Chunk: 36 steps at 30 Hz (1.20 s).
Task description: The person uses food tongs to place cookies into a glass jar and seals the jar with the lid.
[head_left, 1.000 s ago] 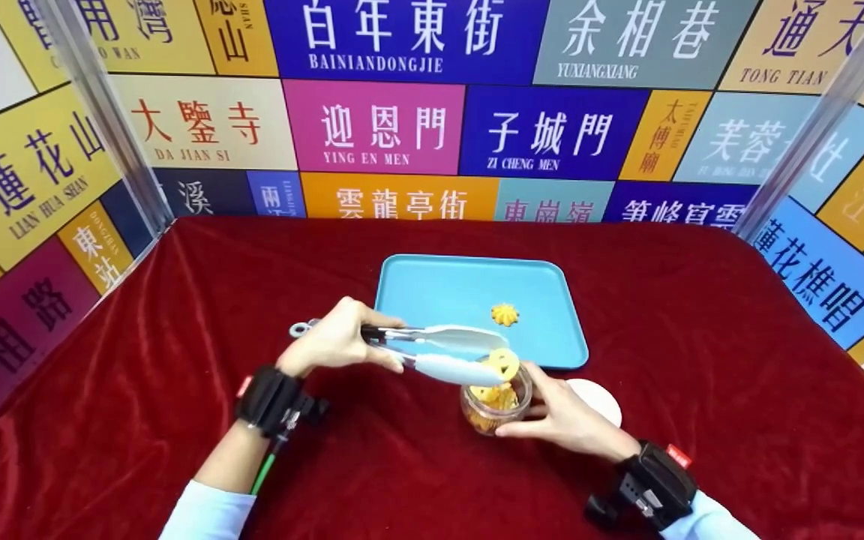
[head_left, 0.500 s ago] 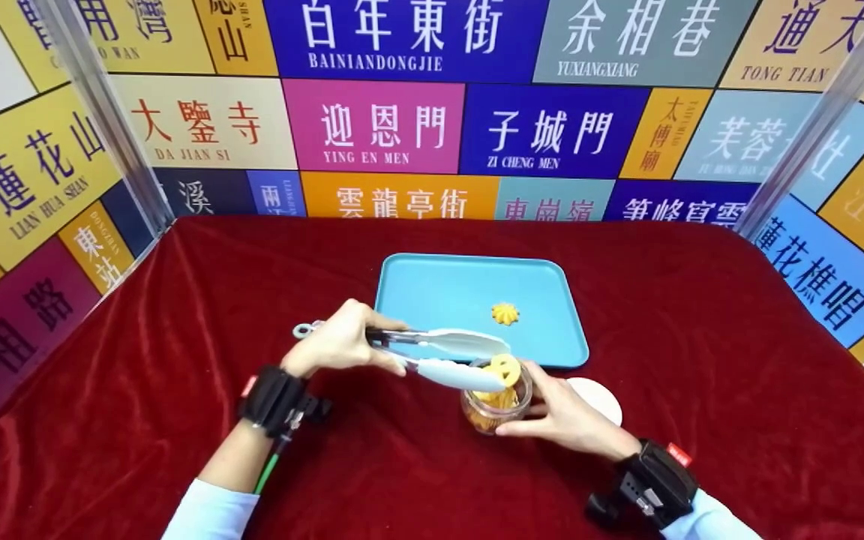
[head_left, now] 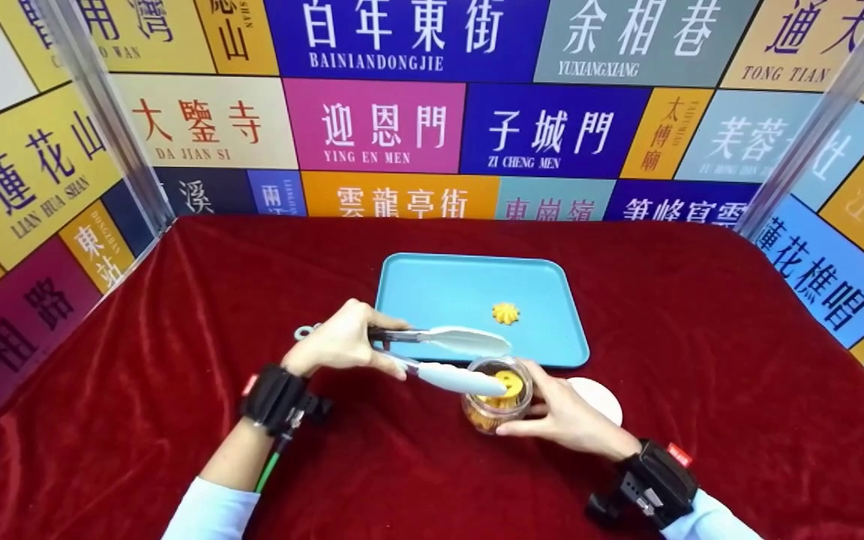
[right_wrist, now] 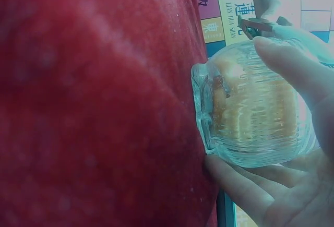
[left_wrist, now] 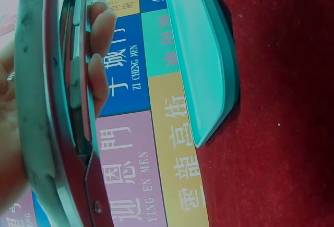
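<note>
My left hand [head_left: 342, 339] grips a pair of tongs [head_left: 451, 341] with pale blue tips; their metal arms fill the left of the left wrist view. The tong tips stand apart, the lower one over the mouth of a glass jar [head_left: 486, 421]. Inside the jar a yellow ring-shaped cookie [head_left: 510, 381] lies on top of other cookies. Fingers and thumb of my right hand [head_left: 563, 412] curl round the jar's right side. In the right wrist view the ribbed jar [right_wrist: 255, 107] sits upright on the red cloth, with stacked cookies showing through the glass.
Behind the jar lies a blue tray [head_left: 432, 281] with one flower-shaped cookie [head_left: 505, 313] on it. A white round lid [head_left: 597, 401] is beside my right hand. Red cloth [head_left: 252, 262] covers the table, and printed panels [head_left: 372, 127] stand along the back and sides.
The ring-shaped cookie has gone from between the tong tips down into the jar. The tong tips have parted from it. The right hand and jar stay in place.
</note>
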### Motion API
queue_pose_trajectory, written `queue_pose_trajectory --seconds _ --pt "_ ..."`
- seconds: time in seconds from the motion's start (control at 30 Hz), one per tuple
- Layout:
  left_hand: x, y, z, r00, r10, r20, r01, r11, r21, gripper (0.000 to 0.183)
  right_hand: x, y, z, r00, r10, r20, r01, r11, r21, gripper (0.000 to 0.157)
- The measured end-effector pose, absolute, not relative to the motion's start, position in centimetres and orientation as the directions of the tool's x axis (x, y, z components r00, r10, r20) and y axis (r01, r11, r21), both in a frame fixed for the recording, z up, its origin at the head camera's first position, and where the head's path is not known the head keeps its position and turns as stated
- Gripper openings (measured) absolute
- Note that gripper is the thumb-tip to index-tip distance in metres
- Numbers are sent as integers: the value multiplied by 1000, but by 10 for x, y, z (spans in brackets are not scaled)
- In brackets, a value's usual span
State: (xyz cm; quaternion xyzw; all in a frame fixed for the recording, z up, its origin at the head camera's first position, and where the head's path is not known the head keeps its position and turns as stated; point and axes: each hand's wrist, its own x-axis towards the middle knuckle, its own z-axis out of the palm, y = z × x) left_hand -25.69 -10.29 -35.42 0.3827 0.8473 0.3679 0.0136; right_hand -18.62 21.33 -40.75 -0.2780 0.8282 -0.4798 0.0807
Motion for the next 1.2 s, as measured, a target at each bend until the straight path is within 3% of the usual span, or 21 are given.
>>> queue_pose_trajectory --seconds 0.37,0.63,0.83,1.2 --pt "-260 -101 -352 -712 648 271 645 451 617 52 -186 213 -407 -842 -524 129 -379 403 -833 76" --pt "-264 -91 -354 -816 473 332 568 556 606 54 -186 213 -407 -848 -515 123 -371 412 -832 78" --pt "-270 -75 -362 -865 366 344 500 691 522 43 -186 213 -407 -850 -514 117 -362 409 -838 77" --pt "-278 -37 -373 -940 224 259 323 829 457 39 -186 213 -407 -848 -519 106 -352 402 -845 79"
